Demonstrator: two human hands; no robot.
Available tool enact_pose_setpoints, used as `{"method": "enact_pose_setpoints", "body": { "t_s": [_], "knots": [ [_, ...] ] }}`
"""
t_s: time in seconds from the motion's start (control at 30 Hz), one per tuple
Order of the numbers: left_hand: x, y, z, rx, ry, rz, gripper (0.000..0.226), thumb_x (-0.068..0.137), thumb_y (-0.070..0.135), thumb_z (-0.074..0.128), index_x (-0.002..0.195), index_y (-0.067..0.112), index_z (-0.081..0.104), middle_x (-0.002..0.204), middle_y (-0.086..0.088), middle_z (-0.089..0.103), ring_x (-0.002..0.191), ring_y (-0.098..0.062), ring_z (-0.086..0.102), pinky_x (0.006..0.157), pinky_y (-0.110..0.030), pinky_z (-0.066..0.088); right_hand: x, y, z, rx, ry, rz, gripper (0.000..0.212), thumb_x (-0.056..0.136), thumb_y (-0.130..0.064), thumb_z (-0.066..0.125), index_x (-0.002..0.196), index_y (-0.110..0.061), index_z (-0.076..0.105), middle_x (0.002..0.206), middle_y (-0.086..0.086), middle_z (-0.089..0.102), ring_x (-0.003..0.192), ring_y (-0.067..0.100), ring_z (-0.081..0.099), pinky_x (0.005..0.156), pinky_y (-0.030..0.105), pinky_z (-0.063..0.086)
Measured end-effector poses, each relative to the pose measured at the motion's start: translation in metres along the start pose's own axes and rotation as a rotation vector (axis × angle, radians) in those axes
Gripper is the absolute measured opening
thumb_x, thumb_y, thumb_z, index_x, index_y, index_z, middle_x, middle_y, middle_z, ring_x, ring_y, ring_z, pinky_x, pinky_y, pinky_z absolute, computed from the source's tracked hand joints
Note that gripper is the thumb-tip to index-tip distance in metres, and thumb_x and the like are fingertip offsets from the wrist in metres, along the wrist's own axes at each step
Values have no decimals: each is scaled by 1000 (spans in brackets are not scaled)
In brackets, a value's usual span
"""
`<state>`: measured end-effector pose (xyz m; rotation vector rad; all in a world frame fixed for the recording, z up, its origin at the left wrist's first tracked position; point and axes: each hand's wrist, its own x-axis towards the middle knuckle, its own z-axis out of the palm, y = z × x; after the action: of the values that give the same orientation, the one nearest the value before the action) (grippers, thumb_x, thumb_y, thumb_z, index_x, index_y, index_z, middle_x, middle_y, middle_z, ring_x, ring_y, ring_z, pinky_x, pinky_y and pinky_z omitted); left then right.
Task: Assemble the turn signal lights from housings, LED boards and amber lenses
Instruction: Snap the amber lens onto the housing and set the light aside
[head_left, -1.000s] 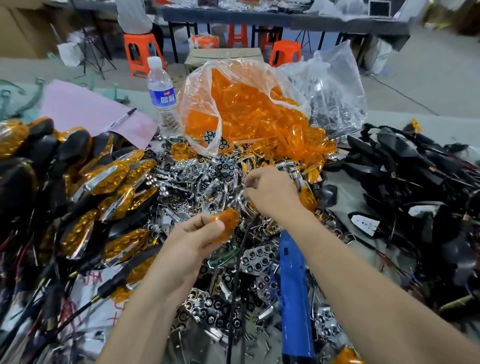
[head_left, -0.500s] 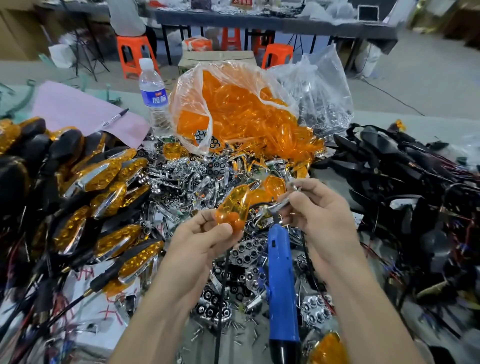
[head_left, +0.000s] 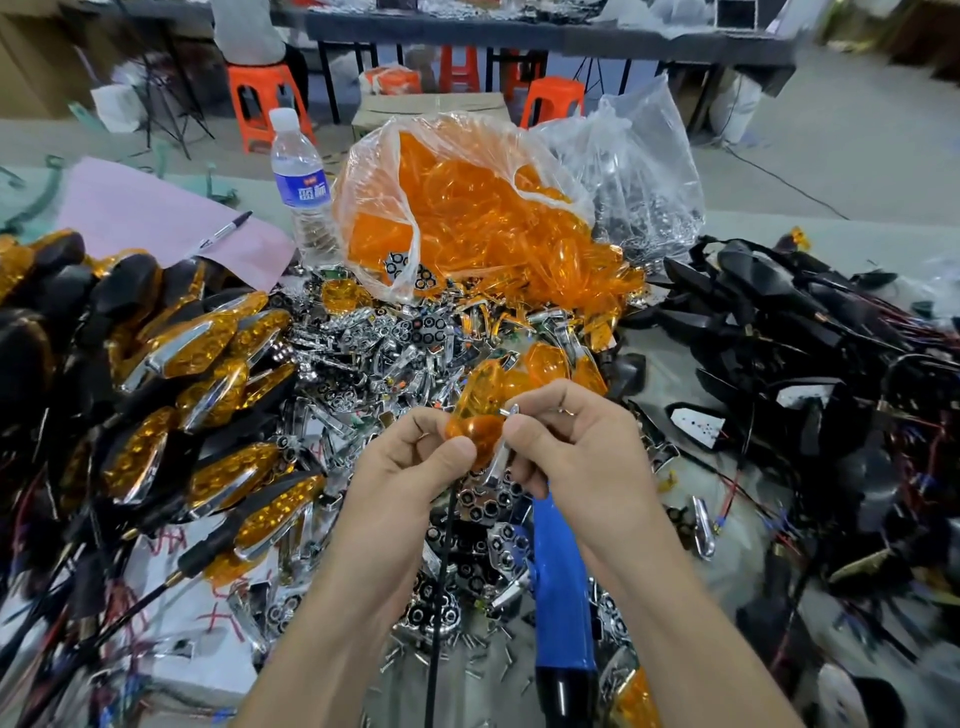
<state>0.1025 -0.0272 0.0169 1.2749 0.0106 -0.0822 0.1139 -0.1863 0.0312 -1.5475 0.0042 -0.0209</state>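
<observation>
Our left grip (head_left: 415, 467) is clamped on an amber lens (head_left: 475, 400), thumb and fingers curled round its lower end and holding it up over the heap of chrome parts (head_left: 384, 353). Our right grip (head_left: 582, 452) pinches a small chrome piece (head_left: 503, 451) against the lens edge. We judge this to be the step of seating a chrome insert in the lens, before any housing is joined. Next we would need to line the piece up with the lens rim and press it home, then reach right for a black housing (head_left: 769, 322). The blue screwdriver (head_left: 561, 582) lies on the counter (head_left: 670, 364) beneath our wrists.
</observation>
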Motion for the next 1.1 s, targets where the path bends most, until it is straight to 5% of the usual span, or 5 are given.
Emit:
{"method": "enact_pose_setpoints", "body": {
  "t_s": [0.1,0.3,0.5,0.63,1.1],
  "knots": [
    [1,2,-1,103,-49,62,14,86,15,74,78,25,69,67,9,59,67,-7,54,70,-17,49,1,-1,-1,111,-20,41,22,95,1,69,83,-18,72,64,5,66,50,14,55,43,23,41],
    [0,1,-4,204,-29,136,13,92,-3,67,84,6,63,66,10,61,62,-3,53,62,-13,46,3,-2,-3,175,-18,121,10,93,2,71,87,-6,69,57,6,58,47,15,50,41,23,37],
    [-3,11,-4,300,-56,136,4,83,20,70,82,18,67,82,-21,67,74,-22,57,73,-34,47,-2,-4,-5,323,-53,192,1,95,-1,67,94,-1,66,56,8,58,44,13,49,40,20,37],
    [-8,14,-1,491,-41,223,6,84,23,70,81,24,65,74,-4,71,67,-28,60,64,-32,49,-5,-6,-5,418,-62,237,2,94,0,64,95,2,63,65,13,63,47,12,51,40,20,38],
    [-18,30,7,616,-69,230,26,88,-4,75,76,17,64,67,5,72,57,-7,57,57,-17,46,-12,-14,-15,266,-75,189,5,89,4,68,93,5,65,61,15,61,46,15,53,42,21,43]
  ]
}}
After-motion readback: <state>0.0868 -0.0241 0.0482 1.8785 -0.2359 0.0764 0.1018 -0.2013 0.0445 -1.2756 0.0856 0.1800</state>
